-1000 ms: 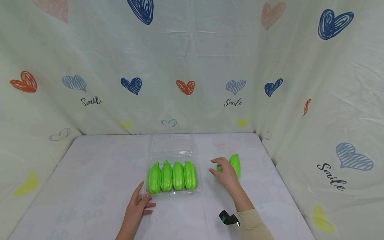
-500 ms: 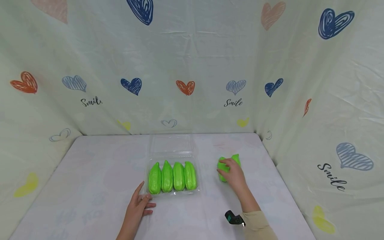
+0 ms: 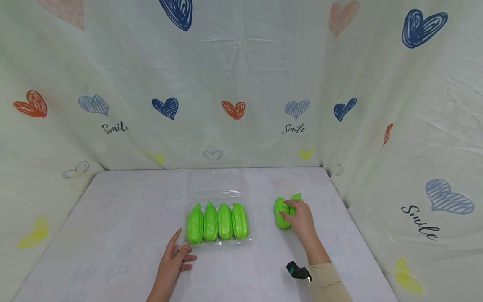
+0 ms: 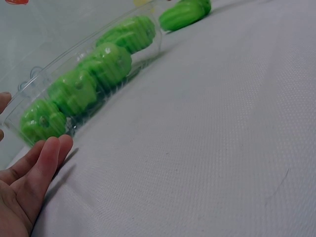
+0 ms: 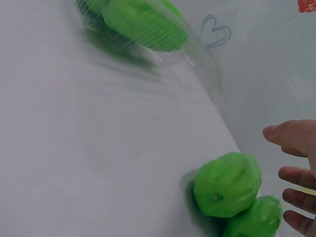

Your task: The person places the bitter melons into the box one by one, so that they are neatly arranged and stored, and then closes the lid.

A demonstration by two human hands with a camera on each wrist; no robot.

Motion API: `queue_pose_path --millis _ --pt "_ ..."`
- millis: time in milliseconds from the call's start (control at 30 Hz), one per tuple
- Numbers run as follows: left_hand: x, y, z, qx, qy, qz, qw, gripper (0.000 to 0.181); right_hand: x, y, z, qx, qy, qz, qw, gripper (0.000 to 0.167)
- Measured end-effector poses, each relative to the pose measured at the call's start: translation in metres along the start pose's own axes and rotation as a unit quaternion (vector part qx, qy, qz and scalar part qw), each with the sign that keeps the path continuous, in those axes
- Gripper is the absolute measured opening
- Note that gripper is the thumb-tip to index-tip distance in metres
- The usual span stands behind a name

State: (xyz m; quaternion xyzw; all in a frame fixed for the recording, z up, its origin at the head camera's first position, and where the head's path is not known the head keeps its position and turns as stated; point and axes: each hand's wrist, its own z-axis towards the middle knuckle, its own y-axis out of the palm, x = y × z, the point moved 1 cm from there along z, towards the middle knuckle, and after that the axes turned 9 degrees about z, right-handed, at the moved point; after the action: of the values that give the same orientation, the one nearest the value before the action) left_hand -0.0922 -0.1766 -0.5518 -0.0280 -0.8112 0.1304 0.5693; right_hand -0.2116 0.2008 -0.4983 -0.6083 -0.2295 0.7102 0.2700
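Several bright green ridged vegetables [image 3: 210, 222] lie side by side in a clear plastic box [image 3: 218, 243], its lid folded back behind. My left hand [image 3: 170, 264] rests at the box's front left corner, fingers relaxed; in the left wrist view the fingertips meet the box's edge. To the right, two more green vegetables [image 3: 281, 213] lie together on the table. My right hand [image 3: 300, 218] is over the right one of the pair, thumb and fingers apart. In the right wrist view the right hand [image 5: 298, 173] stands beside the pair [image 5: 228, 185], its fingers spread and not closed on either.
A white cloth-covered table [image 3: 113, 226] carries the box and the pair. Behind and at both sides hangs a pale curtain [image 3: 260, 75] printed with hearts. A black device [image 3: 298, 271] is at my right wrist by the beige sleeve [image 3: 327, 283].
My right hand has moved to the right, from left of the pair across to the right vegetable, leaving the left one in plainer view. My left hand and the box have stayed put.
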Motion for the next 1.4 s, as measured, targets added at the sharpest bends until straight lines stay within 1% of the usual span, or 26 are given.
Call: queue_pose_path --millis 300,500,700,833,1033,1167,1400 --pt "-0.001 0.001 0.001 -0.001 0.003 -0.005 1.0 0.073 0.016 -0.009 0.006 0.013 0.046 0.008 0.9988 0.04" --pt "0.0 0.001 0.001 -0.002 0.002 -0.006 1.0 0.073 0.024 -0.012 0.006 0.018 0.051 0.017 0.9984 0.039" --pt "0.0 0.001 0.001 -0.001 0.003 -0.004 1.0 0.071 0.028 -0.014 0.005 0.025 0.055 0.038 0.9974 0.038" --pt "0.001 0.001 0.0 0.0 0.004 -0.004 1.0 0.07 0.034 -0.013 0.006 0.027 0.074 0.058 0.9952 0.039" --pt "0.0 0.001 0.001 0.002 0.002 -0.003 1.0 0.071 0.042 -0.01 0.006 0.019 0.099 0.071 0.9924 0.041" --pt "0.0 0.001 0.001 0.001 0.001 -0.005 1.0 0.07 0.045 -0.01 0.005 0.016 0.104 0.081 0.9911 0.041" --pt "0.001 0.001 0.0 0.0 0.001 -0.002 1.0 0.071 0.044 -0.01 0.005 0.016 0.113 0.092 0.9892 0.04"
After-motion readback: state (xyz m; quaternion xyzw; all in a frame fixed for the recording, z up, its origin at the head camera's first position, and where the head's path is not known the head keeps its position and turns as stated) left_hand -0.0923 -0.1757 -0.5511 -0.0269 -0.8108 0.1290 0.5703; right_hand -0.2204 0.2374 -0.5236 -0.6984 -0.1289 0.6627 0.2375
